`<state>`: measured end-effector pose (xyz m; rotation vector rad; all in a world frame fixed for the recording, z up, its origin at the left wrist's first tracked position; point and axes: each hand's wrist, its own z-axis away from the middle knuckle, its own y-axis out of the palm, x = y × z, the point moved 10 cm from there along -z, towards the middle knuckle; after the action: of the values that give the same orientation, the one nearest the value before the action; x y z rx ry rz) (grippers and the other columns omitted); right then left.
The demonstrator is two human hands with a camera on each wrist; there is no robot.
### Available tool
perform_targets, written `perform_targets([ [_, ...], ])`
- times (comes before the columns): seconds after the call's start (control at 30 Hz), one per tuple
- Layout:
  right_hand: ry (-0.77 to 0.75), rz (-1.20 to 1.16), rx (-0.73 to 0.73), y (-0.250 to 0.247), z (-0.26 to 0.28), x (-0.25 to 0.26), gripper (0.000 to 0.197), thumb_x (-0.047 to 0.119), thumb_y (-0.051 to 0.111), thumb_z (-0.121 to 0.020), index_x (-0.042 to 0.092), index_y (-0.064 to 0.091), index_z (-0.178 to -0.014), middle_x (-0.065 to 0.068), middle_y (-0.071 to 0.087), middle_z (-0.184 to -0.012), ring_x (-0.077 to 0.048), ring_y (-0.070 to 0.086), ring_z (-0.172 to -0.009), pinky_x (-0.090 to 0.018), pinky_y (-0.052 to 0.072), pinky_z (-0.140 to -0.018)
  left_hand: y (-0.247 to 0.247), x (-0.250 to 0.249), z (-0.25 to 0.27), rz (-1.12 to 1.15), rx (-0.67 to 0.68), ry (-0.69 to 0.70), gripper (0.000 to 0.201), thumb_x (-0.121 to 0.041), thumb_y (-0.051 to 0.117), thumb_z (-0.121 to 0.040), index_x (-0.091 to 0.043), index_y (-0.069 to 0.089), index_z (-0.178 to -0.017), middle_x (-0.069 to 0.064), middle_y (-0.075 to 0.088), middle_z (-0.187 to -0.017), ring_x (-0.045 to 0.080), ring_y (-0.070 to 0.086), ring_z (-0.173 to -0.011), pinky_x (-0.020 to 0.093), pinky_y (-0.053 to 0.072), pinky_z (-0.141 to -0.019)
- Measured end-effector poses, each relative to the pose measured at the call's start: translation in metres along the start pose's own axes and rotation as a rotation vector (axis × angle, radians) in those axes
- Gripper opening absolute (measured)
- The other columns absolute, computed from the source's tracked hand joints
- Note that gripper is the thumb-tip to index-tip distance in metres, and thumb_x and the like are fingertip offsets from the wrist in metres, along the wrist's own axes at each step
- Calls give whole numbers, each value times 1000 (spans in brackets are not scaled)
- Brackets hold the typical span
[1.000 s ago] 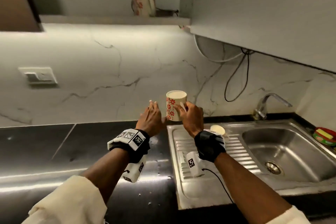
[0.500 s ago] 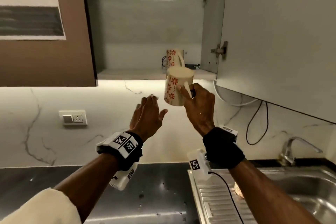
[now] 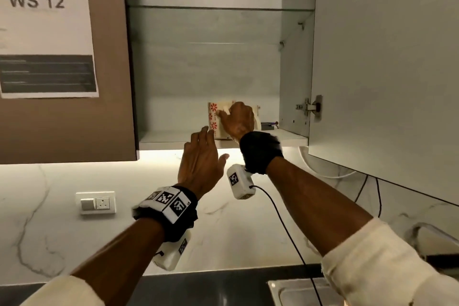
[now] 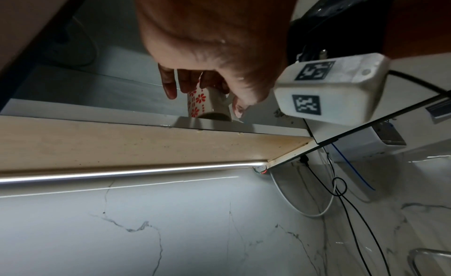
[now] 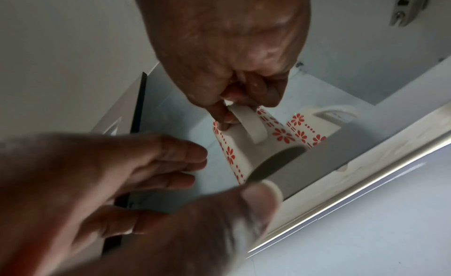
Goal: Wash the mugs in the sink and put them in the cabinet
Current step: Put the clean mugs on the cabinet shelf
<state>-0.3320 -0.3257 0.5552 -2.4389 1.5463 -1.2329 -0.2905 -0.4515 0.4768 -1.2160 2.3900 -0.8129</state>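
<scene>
one mug (image 5: 314, 129) is already shelved, a second (image 3: 214, 119) is pinched by the handle in right fingers (image 5: 220, 116), left hand (image 3: 200, 161) open.

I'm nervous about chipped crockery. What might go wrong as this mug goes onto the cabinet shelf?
1. The right hand pinches the mug only by its handle, so it may swing or slip.
2. A second mug stands close behind; pushing further in may knock them together.
3. The mug sits near the shelf's front edge; the open left hand beside it doesn't support it.
</scene>
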Motion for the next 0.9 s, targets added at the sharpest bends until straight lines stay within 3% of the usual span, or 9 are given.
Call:
perform_targets([
  [0.07, 30, 33, 23, 11, -7, -6, 38, 33, 65, -91, 14, 44, -65, -18, 64, -94, -27, 59, -87, -29, 37, -66, 3, 5, -5, 14, -1, -4, 68, -42, 57, -94, 1, 37, -143, 18, 43, -146, 32, 42, -129, 43, 40, -102],
  [0.13, 46, 38, 46, 21, -17, -12, 28, 32, 64, -92, 6, 59, -84, -17, 65, -107, -30, 61, -101, -34, 46, -75, 6, 12, -11, 20, 0, -7, 67, -41, 58, -94, 1, 38, -142, 18, 45, -144, 32, 44, -128, 43, 41, -100],
  [0.23, 66, 54, 51, 29, -26, -21, 37, 32, 64, -93, 0, 58, -111, -16, 63, -118, -30, 59, -110, -33, 46, -86, 12, 19, -22, 10, 20, 0, 69, -42, 58, -94, 2, 36, -143, 18, 45, -143, 32, 44, -127, 42, 41, -98],
  [0.3, 81, 69, 41, 30, -31, -26, 36, 32, 64, -93, 2, 58, -112, -15, 64, -117, -27, 61, -107, -26, 43, -79, 22, 24, -29, 6, 70, -13, 77, -47, 52, -96, 1, 24, -150, 19, 30, -155, 32, 33, -140, 42, 34, -109],
  [0.4, 93, 68, 67, 34, -37, -29, 41, 33, 66, -91, 2, 56, -115, -14, 61, -120, -28, 58, -111, -29, 43, -84, 37, 28, -33, 22, 146, -35, 84, -53, 42, -99, -1, 6, -154, 19, 4, -163, 30, 10, -151, 43, 17, -122],
  [0.6, 38, 54, 179, 44, -34, -29, 34, 29, 65, -92, -1, 60, -109, -18, 64, -114, -31, 61, -107, -35, 48, -92, 46, 17, -20, 97, 91, -42, 80, -54, 33, -100, -3, 6, -155, 15, -2, -164, 24, -1, -152, 37, 3, -124],
  [0.67, 13, 47, 195, 48, -32, -29, 25, 28, 64, -92, 3, 60, -94, -19, 66, -107, -32, 63, -102, -35, 48, -90, 48, 12, -13, 143, 45, -59, 79, -54, 34, -100, -4, 7, -156, 14, -4, -164, 23, -2, -152, 35, 1, -123],
  [0.77, 14, 26, 222, 53, -32, -27, 37, 31, 63, -93, 15, 43, -66, -7, 58, -77, -27, 58, -86, -28, 40, -77, 48, 7, -6, 170, 35, -66, 78, -46, 42, -100, -5, 5, -156, 13, -7, -164, 22, -6, -152, 32, -3, -122],
  [0.9, 13, 104, 331, 52, -32, -22, 32, 34, 63, -93, 2, 61, -87, -17, 61, -94, -29, 59, -93, -31, 41, -79, 36, 6, -1, 211, 16, -84, 74, -39, 49, -99, -7, 13, -155, 11, 5, -164, 22, 9, -152, 32, 11, -120],
])
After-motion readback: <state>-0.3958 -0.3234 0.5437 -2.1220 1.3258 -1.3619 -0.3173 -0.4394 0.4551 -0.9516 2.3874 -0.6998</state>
